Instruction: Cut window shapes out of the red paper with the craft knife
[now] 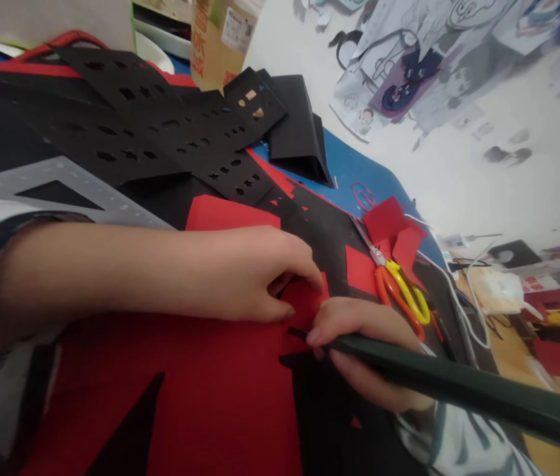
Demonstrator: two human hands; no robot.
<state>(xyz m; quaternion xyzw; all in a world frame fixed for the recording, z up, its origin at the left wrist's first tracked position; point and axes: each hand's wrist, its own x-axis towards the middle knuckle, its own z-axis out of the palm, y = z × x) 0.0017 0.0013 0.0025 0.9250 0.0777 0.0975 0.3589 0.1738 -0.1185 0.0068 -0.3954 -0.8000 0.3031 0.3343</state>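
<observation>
Red paper point(220, 396), matt and smooth, lies spread before us on a dark surface point(339, 410); a long black wedge point(133, 430) with straight edges shows between its lower parts. Beyond our forearm we see black card point(160, 122) pierced with rows of small shapes, stars among them, some pieces overlapping. Its look is dull and stiff, as is that of the folded card point(292, 119) standing just beside it on the blue tabletop point(363, 165). Translucent plastic makes up the set square point(88, 178), with a triangular opening and marks along its edges.

Across the red paper rests our left hand point(292, 268), fingers bent, a narrow gap between thumb and forefinger; we cannot tell whether it pinches the sheet or only presses it. Our right hand point(369, 330) grips a tool point(458, 377) near its end, the long dark green shaft faceted and slanting towards us at the right. Its dark tip sits at the paper, just below our left thumb; whether it touches, we cannot tell.

Near our right hand are scissors point(396, 281), one handle loop orange, the other yellow, beside crisp-edged red scraps point(386, 221).
</observation>
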